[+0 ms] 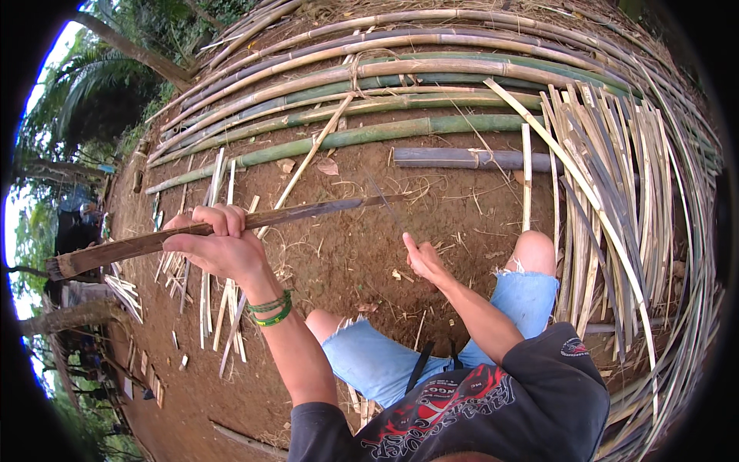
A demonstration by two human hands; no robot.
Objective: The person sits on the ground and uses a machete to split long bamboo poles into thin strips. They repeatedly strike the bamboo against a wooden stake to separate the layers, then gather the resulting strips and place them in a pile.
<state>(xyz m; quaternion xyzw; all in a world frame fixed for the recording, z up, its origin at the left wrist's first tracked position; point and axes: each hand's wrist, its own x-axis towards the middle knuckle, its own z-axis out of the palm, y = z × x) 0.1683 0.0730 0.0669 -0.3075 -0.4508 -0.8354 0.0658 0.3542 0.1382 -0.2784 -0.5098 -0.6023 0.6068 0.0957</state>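
Observation:
My left hand, with green bands at its wrist, is closed around a long split bamboo piece. The piece is brown and dark, broad at its left end and tapering to the right. My right hand is closed around the handle of what looks like a knife. Its thin, blurred blade points up and away from me and crosses the tapered end of the bamboo piece; whether they touch I cannot tell. The handle is hidden in my fingers.
Several long bamboo poles lie across the far side. A dark bamboo length rests nearer. Many split strips are piled at my right, with more loose strips at my left. My bent knees frame the brown soil.

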